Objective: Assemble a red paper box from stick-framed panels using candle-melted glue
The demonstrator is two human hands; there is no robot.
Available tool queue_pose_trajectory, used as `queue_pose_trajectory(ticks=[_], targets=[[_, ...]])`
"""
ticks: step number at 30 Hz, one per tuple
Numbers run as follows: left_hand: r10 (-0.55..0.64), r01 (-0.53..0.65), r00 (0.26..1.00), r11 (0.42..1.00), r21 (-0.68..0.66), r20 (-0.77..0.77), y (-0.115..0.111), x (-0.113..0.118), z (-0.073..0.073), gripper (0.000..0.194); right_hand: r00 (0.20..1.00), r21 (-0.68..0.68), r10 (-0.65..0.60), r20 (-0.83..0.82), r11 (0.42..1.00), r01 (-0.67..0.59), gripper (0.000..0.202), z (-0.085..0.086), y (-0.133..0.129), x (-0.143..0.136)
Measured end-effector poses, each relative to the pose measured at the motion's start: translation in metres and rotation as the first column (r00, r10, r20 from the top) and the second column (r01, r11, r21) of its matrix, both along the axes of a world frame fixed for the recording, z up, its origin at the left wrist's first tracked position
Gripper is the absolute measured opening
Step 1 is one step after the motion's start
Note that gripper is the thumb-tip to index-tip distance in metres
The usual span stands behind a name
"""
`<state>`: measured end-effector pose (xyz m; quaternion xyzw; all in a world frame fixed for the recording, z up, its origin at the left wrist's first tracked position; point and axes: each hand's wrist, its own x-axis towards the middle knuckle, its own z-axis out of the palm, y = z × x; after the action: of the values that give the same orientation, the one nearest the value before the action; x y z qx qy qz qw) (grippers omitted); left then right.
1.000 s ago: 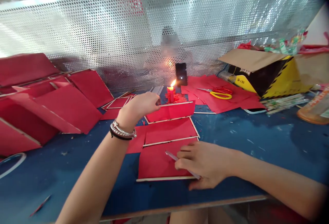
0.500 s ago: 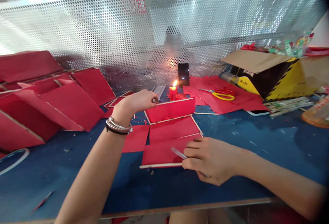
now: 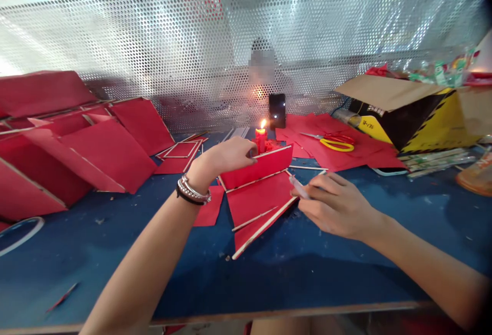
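A red paper panel edged with thin pale sticks (image 3: 255,196) lies folded on the blue table, its back section standing up. My left hand (image 3: 236,153), with bracelets at its wrist, is closed at the upper edge of that raised section; its fingertips are partly hidden. In my right hand (image 3: 334,204) is a translucent glue stick (image 3: 299,187), pinched with its tip pointing up and left. This hand is just beyond the panel's right side. A lit red candle (image 3: 261,139) burns right behind the raised section.
Red panels (image 3: 111,155) are stacked at the left. Scissors with yellow and red handles (image 3: 336,143) rest on red paper sheets (image 3: 365,153). A phone (image 3: 277,111) leans against the perforated metal screen (image 3: 184,53). An open cardboard box (image 3: 434,120) stands at the right.
My right hand has moved up and right with the glue stick, away from the front section. The panel's front edge is now slanted. My left hand has shifted right along the top edge.
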<state>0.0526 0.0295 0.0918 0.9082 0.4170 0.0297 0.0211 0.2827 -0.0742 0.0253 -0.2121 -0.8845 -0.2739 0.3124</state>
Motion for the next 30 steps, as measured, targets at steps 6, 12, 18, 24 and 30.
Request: queue_pose_trajectory(ticks=[6, 12, 18, 24, 30], targets=[[0.057, -0.054, 0.998, 0.990, -0.127, 0.023, -0.014, 0.002, 0.011, 0.020, 0.949, -0.190, -0.148, -0.278, 0.977, 0.097, 0.022, 0.001, 0.016, 0.008], [0.174, -0.154, 0.983, 0.955, -0.254, 0.059, -0.027, 0.008, 0.012, 0.023, 0.774, -0.521, -0.373, -0.511, 0.851, 0.066, 0.023, 0.005, 0.026, 0.016], [0.214, -0.191, 0.970, 0.964, -0.185, 0.115, -0.039, 0.011, 0.015, 0.025, 0.690, -0.605, -0.388, -0.611, 0.791, -0.091, 0.020, 0.009, 0.035, 0.018], [0.211, -0.214, 0.977, 0.963, 0.166, 0.037, -0.065, 0.013, 0.027, 0.019, 0.665, -0.644, -0.373, -0.647, 0.735, -0.214, 0.029, 0.019, 0.040, 0.017], [0.326, -0.329, 0.944, 0.914, 0.238, 0.054, -0.089, 0.012, 0.046, 0.031, 0.670, -0.668, -0.380, -0.637, 0.706, -0.235, 0.029, 0.039, 0.051, 0.010]])
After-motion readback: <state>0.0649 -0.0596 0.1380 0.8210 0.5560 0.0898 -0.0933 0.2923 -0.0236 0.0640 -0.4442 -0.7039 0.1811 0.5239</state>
